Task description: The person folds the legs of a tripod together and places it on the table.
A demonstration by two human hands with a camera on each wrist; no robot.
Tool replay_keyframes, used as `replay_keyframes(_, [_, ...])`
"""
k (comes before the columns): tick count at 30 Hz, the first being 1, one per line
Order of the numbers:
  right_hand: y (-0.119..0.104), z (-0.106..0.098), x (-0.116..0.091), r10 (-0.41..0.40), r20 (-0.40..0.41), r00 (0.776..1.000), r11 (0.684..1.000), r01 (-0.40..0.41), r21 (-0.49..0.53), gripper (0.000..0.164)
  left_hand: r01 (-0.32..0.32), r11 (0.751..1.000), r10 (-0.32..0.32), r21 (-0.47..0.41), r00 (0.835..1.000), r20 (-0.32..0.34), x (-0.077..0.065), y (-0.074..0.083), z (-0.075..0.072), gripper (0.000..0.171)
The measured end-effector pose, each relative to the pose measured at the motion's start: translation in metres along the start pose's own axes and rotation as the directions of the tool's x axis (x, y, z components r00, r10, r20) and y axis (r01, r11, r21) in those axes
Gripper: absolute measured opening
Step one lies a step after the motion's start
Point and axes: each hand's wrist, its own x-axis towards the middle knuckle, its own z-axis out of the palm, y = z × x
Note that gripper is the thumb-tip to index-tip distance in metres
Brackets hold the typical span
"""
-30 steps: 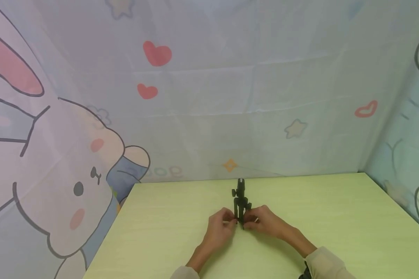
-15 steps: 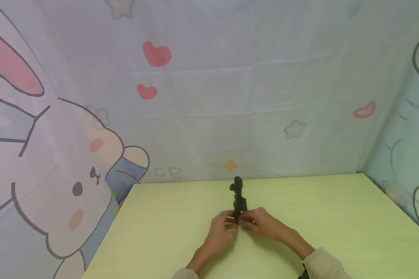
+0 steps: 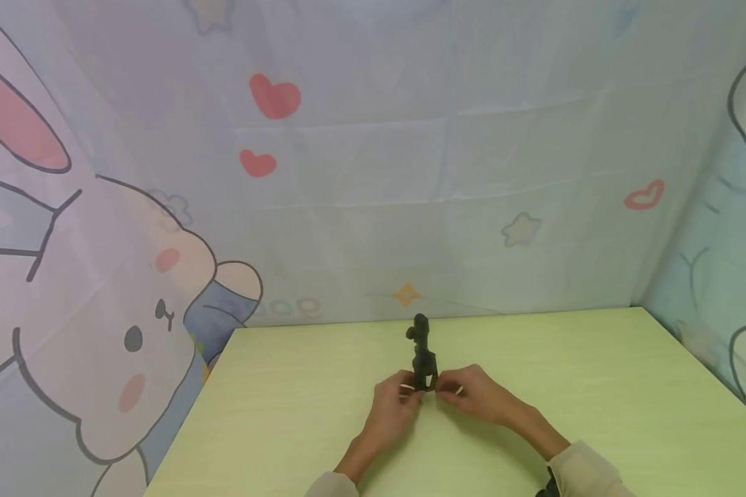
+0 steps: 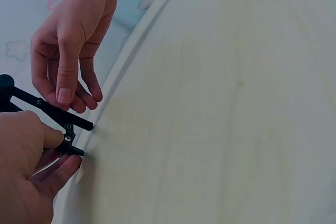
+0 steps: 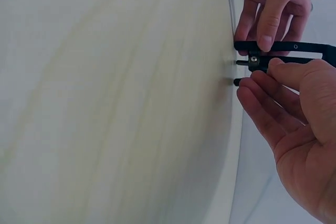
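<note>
A small black tripod (image 3: 420, 352) stands upright between my two hands on the table, its knobbed head at the top. My left hand (image 3: 393, 411) grips its lower left side. In the left wrist view, that hand's thumb lies beside a screwed hinge (image 4: 67, 138). My right hand (image 3: 479, 393) pinches a leg on the right side with thumb and forefinger, and a narrow gap shows between the legs. In the right wrist view, the left thumb (image 5: 266, 43) rests against the upper leg (image 5: 294, 46). Curled fingers partly hide the leg ends.
The pale yellow-green table (image 3: 298, 386) reaches back to a cartoon-printed cloth (image 3: 348, 241). More printed cloth hangs at the left and right sides. A dark object (image 3: 548, 486) shows beside the right sleeve (image 3: 587, 469).
The tripod has turned between my hands, so its legs and knobs lie differently. My right hand has drawn slightly to the right since half a second ago, and a gap between legs has appeared.
</note>
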Motion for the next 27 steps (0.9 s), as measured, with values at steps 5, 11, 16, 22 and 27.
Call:
replay_keyframes(5, [0.0006, -0.003, -0.0019, 0.022, -0.004, 1.0, 1.0, -0.022, 0.013, 0.006, 0.0, 1.0, 0.0, 0.026, 1.0, 0.002, 0.0004, -0.0016, 0.0002, 0.018])
replay_keyframes(11, [0.0023, -0.0011, -0.0021, 0.017, 0.0, 1.0, 0.999, -0.017, 0.038, 0.004, 0.004, 1.0, -0.004, 0.018, 1.0, 0.009, 0.0011, -0.0019, 0.0012, 0.017])
replay_keyframes(16, [0.0018, 0.0011, -0.0006, 0.016, -0.007, 1.0, 1.0, -0.016, 0.012, 0.01, 0.008, 1.0, -0.008, 0.021, 1.0, -0.004, 0.0023, -0.0028, 0.003, 0.016])
replay_keyframes(22, [0.0004, 0.002, 0.0006, 0.016, 0.006, 1.0, 1.0, -0.016, 0.002, 0.015, -0.028, 0.998, 0.029, 0.053, 0.999, -0.021, 0.0027, -0.0062, 0.0039, 0.013])
replay_keyframes(27, [-0.0006, 0.0018, 0.0021, 0.021, 0.021, 1.0, 1.0, -0.02, -0.021, 0.017, -0.032, 0.998, 0.033, 0.062, 0.999, -0.011, 0.0028, -0.0045, 0.0022, 0.011])
